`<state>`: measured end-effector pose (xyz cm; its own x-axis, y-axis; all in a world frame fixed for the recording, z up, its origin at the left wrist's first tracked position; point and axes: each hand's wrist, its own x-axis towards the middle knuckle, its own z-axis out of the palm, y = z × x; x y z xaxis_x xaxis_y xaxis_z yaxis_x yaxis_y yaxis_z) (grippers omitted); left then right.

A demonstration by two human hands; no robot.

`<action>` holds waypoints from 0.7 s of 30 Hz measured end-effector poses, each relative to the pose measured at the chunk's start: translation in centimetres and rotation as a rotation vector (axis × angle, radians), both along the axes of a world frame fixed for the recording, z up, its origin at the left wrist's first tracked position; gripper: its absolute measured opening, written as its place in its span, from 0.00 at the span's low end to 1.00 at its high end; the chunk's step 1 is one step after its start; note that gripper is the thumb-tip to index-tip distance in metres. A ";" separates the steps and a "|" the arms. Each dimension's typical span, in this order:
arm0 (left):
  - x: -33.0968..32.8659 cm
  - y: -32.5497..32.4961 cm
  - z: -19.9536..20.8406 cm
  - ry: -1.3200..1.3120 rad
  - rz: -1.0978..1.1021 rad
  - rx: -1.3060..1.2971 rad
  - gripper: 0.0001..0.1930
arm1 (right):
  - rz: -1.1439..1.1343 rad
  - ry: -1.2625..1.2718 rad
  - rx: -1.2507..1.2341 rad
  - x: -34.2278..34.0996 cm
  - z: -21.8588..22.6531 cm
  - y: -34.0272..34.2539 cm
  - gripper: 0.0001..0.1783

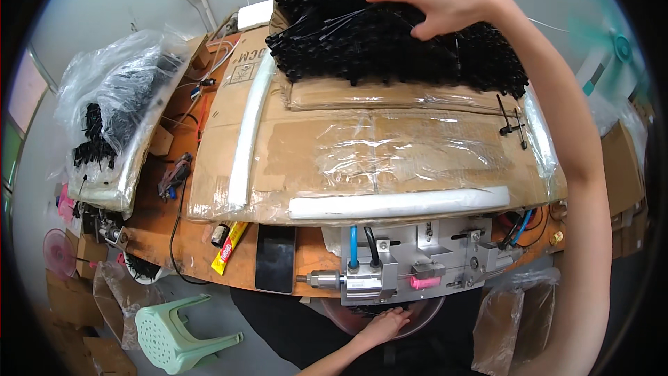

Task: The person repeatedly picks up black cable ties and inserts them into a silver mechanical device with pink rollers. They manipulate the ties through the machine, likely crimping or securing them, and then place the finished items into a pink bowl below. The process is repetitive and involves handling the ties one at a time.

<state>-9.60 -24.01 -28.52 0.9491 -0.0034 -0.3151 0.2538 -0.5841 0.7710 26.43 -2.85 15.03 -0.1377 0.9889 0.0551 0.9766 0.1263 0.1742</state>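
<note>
My right hand (445,7) is stretched out over a large pile of thin black stick-like pieces with small knobbed ends (403,56). Its fingers are extended with the thumb apart, and nothing shows between them. The pile fills an open cardboard box (417,94) at the back. Low in front, my left hand (385,325) is over a clear bowl (341,317) just below a metal fixture (424,264). Its fingers are bent and close together; what they hold, if anything, is hidden. Some dark pieces show in the bowl beside it. A pink part (425,283) sits on the fixture.
A taped cardboard sheet (278,146) with white foam strips covers the orange table (149,226). A black phone (275,257) and a yellow tube (228,249) lie at the front edge. Left stands a plastic-covered box (129,125) of black pieces; a green stool (170,334) is below.
</note>
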 end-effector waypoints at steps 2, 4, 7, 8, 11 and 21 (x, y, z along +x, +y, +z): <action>0.3 0.3 0.3 0.027 0.005 -0.030 0.23 | 0.122 -0.155 0.112 3.1 0.5 0.9 0.46; 0.2 0.2 -0.5 -0.050 0.057 -0.045 0.22 | 0.075 -0.274 0.130 4.3 0.0 1.2 0.48; 0.6 1.1 0.1 0.002 0.077 -0.087 0.21 | 0.148 -0.381 0.115 2.8 -0.8 2.6 0.52; 0.6 1.3 0.5 0.048 0.075 -0.108 0.21 | 0.180 -0.415 0.093 2.3 -0.9 3.1 0.52; 0.7 2.1 1.1 0.122 0.065 -0.108 0.19 | 0.236 -0.520 0.061 0.9 -1.2 3.9 0.54; 0.3 0.5 -3.6 -0.135 0.139 -0.078 0.16 | 0.590 -0.409 -0.095 2.1 -0.3 7.7 0.37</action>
